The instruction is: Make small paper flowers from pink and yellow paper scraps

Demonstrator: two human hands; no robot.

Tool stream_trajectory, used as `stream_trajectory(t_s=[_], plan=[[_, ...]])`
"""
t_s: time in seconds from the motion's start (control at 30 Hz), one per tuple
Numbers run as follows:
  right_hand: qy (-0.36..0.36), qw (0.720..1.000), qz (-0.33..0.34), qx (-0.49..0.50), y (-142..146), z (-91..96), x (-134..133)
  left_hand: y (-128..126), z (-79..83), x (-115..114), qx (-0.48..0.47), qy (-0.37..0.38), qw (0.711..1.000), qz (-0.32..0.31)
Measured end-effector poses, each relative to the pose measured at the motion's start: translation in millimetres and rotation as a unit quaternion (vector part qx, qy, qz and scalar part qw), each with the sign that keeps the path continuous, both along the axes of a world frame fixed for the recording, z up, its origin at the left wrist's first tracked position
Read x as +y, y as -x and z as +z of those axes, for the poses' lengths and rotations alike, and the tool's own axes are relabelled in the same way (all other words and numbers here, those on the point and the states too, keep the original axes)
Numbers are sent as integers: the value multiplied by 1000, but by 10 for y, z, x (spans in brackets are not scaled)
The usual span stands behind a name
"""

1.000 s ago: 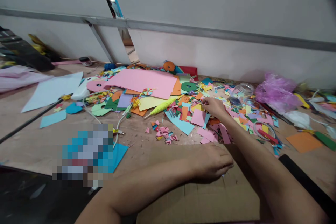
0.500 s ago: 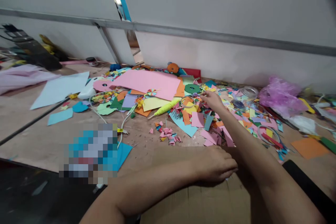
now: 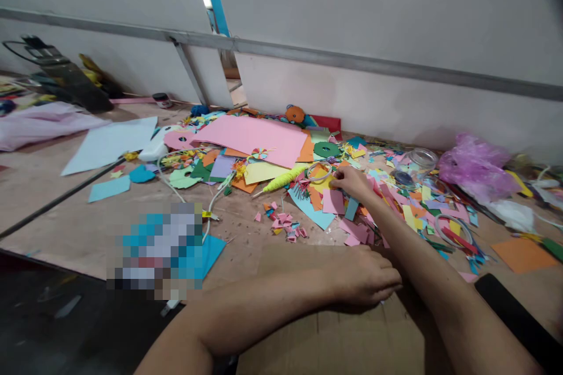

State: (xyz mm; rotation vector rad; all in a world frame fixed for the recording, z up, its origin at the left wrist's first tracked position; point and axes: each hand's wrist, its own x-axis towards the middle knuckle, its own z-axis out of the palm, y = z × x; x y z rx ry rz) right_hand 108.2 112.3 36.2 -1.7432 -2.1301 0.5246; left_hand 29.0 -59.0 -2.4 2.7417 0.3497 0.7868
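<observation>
I am holding my right hand (image 3: pixel 352 181) beside 1 pale ring (image 3: pixel 319 180) among paper scraps (image 3: pixel 333 201), my left hand (image 3: pixel 367 276) over cardboard (image 3: pixel 336 340); either grip I cannot tell. Careless dragging could be scattering scraps.

"What's over on the left?"

"A dark bottle (image 3: pixel 74 79) on the table (image 3: pixel 39 187), and a small dark-lidded jar (image 3: pixel 162 101) near the white wall (image 3: pixel 373 6)."

"And over to the right?"

"A crumpled pink plastic bag (image 3: pixel 477 167); the pale thing (image 3: pixel 514 215) just in front of it I can't quite make out."
</observation>
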Motion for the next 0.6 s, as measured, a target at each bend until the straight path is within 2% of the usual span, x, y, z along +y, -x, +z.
stream_trajectory(t_s=[0.23,0.37,0.5,0.6], plan=[[-47,992,-58,106,-361,147,-7,11,57,23,16,36,999,6],[-39,976,-75,203,-609,148,-42,36,136,11,-4,85,996,15],[-29,947,-86,308,-784,128,-158,49,232,-25,-33,202,977,53],[-30,930,-88,356,-870,154,-304,46,315,19,-100,349,923,129]])
